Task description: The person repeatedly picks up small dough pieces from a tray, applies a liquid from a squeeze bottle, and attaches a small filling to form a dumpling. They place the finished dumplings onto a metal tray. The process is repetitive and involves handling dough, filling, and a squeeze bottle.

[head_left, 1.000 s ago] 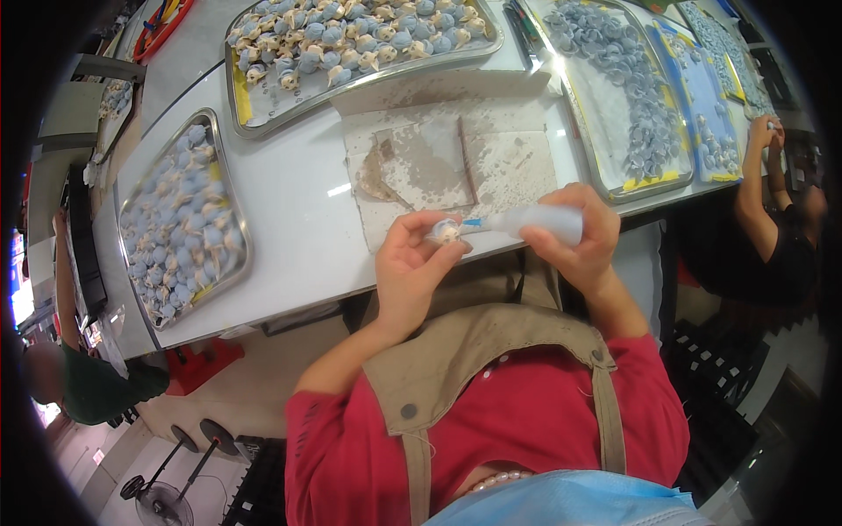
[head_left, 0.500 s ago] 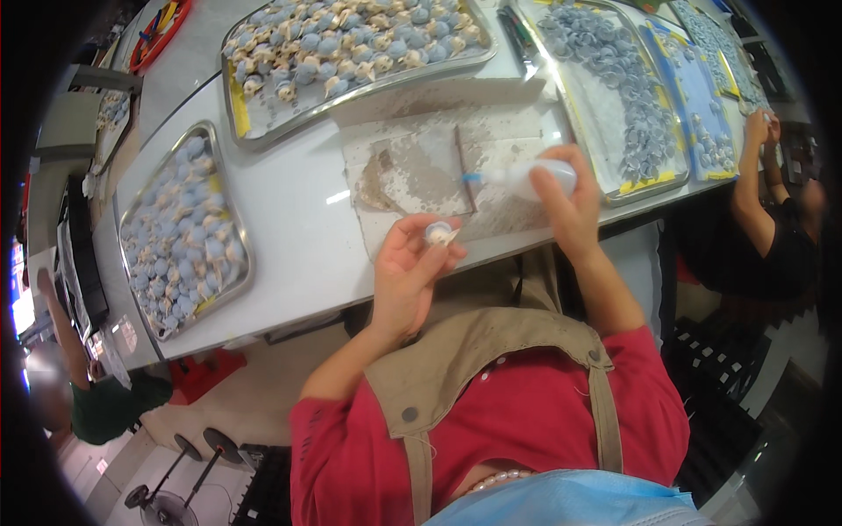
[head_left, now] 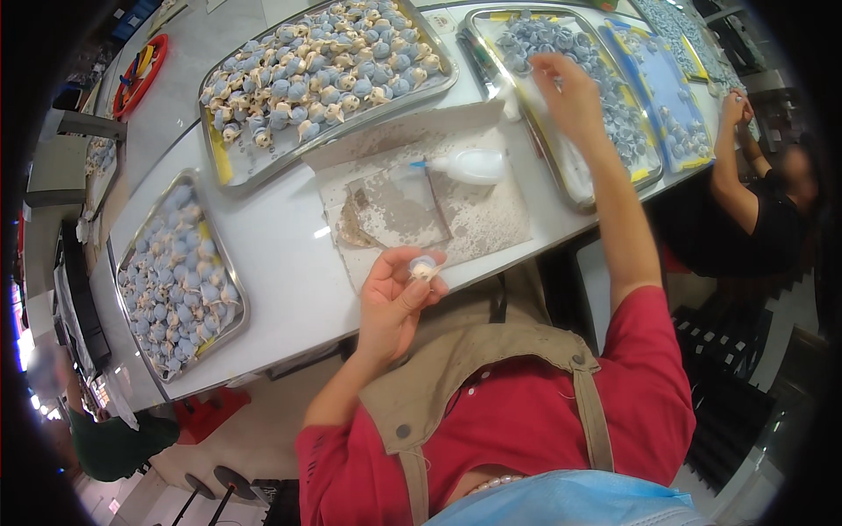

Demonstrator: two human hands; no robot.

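My left hand pinches a small cream-and-blue figure piece above the table's near edge. Over the tray of blue cup-shaped pieces, my right hand reaches out with its fingers apart and nothing visible between them. A white squeeze bottle with a blue tip lies on its side on the stained cardboard, the tip to the left.
A large tray of cream-and-blue pieces stands at the back, and a smaller tray of similar pieces at the left. Beyond the right tray lies a blue tray. A co-worker sits at the right; a red basket is far left.
My right hand has let go of the squeeze bottle, which now lies on the cardboard, and has moved up over the blue pieces. My left hand still holds the figure piece.
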